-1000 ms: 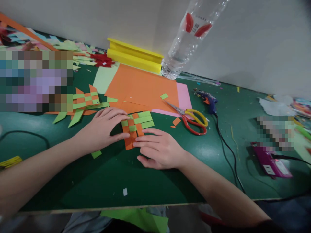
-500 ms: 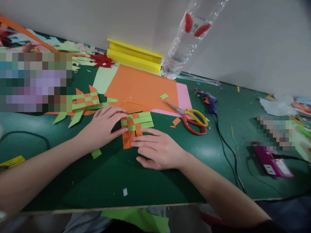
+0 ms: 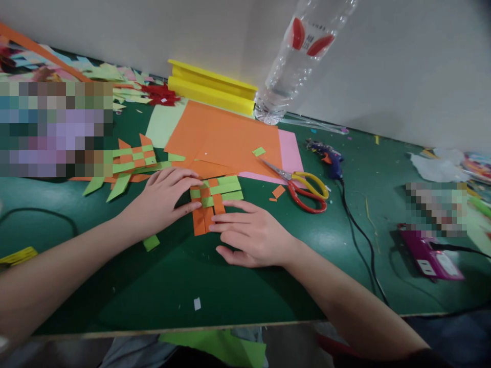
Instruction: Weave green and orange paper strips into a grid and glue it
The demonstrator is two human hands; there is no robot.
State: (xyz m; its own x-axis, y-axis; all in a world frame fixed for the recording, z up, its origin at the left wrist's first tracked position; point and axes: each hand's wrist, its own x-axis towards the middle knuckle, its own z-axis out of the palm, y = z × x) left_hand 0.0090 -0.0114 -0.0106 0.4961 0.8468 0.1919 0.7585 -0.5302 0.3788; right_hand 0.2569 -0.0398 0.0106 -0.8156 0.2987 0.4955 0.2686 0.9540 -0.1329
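Note:
A small weave of orange and light green paper strips [image 3: 217, 189] lies flat on the green table between my hands. Orange ends hang toward me and green ends point right. My left hand [image 3: 164, 194] holds the weave's left side, fingertips on its upper edge and thumb on its lower left, pressing it down. From the right, my right hand [image 3: 251, 235] reaches in with fingers stretched out, their tips touching the loose orange strips. Left of my left hand lies a paper fish [image 3: 134, 157] woven from the same two colours.
Scissors [image 3: 307, 191] with red and yellow handles lie right of the weave, beside orange paper sheets [image 3: 230, 135]. Farther right are a blue glue gun [image 3: 330, 158] with its black cord and a purple power socket [image 3: 431, 255]. A clear bottle [image 3: 287, 76] stands by the wall near folded yellow paper [image 3: 210, 89].
Both hands stay on the weave in nearly the same pose. Only a slight shift of the view shows, with no strip plainly moved.

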